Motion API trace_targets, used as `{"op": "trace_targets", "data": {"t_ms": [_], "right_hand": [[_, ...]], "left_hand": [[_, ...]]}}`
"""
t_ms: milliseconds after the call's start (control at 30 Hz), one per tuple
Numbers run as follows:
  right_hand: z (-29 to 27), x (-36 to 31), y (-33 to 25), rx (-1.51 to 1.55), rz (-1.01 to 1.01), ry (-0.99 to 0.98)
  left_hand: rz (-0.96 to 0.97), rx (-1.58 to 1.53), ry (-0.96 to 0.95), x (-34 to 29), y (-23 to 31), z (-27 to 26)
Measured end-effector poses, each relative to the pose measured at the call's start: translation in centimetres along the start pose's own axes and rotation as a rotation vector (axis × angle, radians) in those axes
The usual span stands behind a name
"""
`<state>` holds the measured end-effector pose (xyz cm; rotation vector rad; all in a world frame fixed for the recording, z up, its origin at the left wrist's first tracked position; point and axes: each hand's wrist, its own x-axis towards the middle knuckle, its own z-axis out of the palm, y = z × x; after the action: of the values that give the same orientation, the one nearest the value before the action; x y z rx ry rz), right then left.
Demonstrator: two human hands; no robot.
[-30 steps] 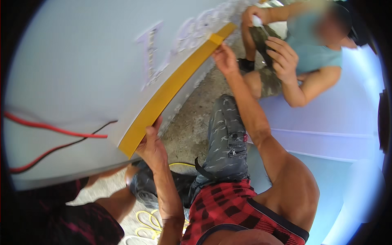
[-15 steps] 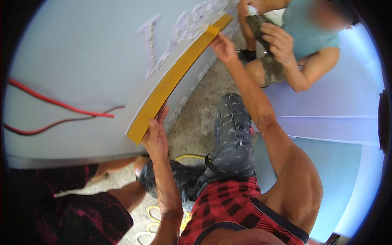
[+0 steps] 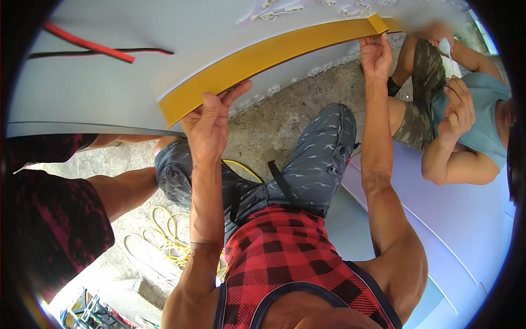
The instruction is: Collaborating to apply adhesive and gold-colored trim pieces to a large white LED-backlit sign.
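Note:
A long, gold-yellow strip [image 3: 263, 57] runs along the face of a pale grey board [image 3: 109, 104], with its left end lower than its right. My left hand [image 3: 208, 129] grips the strip's lower edge near that left end, thumb on the front, fingers partly hidden beneath. Farther right, my right hand [image 3: 377, 59] pinches the lower edge beside a short yellow cross-piece [image 3: 378, 23] that stands out from the strip. Whitish raised letter shapes [image 3: 274, 11] are on the board above it.
Red and black cables [image 3: 87, 46] come out of the board at upper left. A co-worker [image 3: 471, 115] crouches at right, holding a small white object. Another person's dark shorts [image 3: 60, 219] are at left. Yellow cord [image 3: 170, 241] lies coiled on the concrete. Pale panels [image 3: 427, 219] lean at right.
The view has turned, so the strip now lies closer to level and higher in the picture. Both my hands still hold it at about the same spots.

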<state>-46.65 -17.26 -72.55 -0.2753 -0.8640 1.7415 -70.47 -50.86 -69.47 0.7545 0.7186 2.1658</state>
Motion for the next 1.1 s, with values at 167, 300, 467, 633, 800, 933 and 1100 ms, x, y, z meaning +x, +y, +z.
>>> {"op": "trace_targets", "data": {"t_ms": [167,300,467,633,800,933,1100], "right_hand": [[1.2,0.4,-0.9,-0.019,-0.067,0.009],[1.1,0.2,-0.2,-0.014,-0.061,-0.026],[1.8,-0.1,0.5,-0.003,-0.040,0.016],[1.9,0.0,-1.1,-0.018,-0.042,-0.032],[2.2,0.0,-0.9,-0.003,-0.057,0.006],[2.1,0.3,-0.6,0.003,-0.036,-0.030],[2.4,0.3,-1.7,-0.021,-0.044,-0.043]], "left_hand": [[0.015,-0.040,0.037,0.3,0.0,0.1],[0.068,0.048,0.060,0.0,0.2,-0.5],[0.089,0.071,0.157,-0.5,1.0,0.2],[0.100,0.014,0.149,-0.1,0.8,0.4],[0.107,0.024,0.177,0.0,1.3,1.0],[0.111,0.086,0.196,0.1,1.5,1.1],[0.110,0.079,0.203,0.3,1.1,1.7]]}}
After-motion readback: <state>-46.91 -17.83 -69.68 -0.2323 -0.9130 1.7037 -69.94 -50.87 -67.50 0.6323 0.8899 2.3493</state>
